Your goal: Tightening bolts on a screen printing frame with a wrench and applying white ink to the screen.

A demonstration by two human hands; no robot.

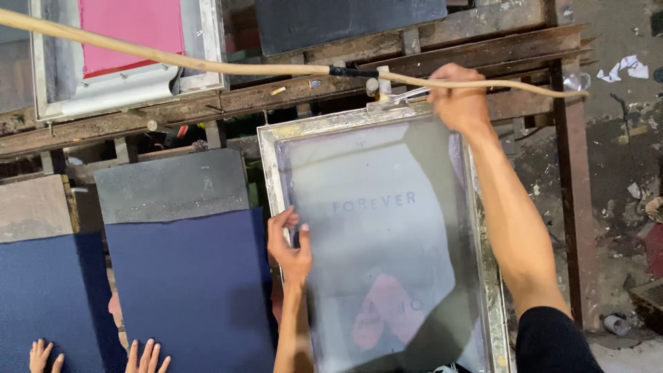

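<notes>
A metal-framed printing screen (387, 242) is seen lying flat over the rough wooden table (483, 48), its grey mesh showing faint lettering and a pink patch of ink near the lower middle. The left hand (290, 245) is laid against the left rail of the frame about halfway down, fingers bent over the edge in a light grip. The right hand (459, 97) is closed at the top right corner of the frame, where a metal clamp (394, 97) and the long pale hose (207, 65) meet; whether the clamp handle or the hose itself is being gripped cannot be told.

The hose is stretched across the whole view, from the upper left to the right edge, with a black band (352, 71) around it just left of the clamp.

Just beside the screen to the left, a dark blue fabric panel (193, 290) is spread over a grey board (173, 183), and a second blue panel (45, 297) lies further left. Another person's fingertips (145, 356) are resting at the bottom edge of these panels. A second screen with a pink centre (131, 27) is set at the upper left. Scraps of paper (625, 69) lie on the stained floor (615, 173) to the right.
</notes>
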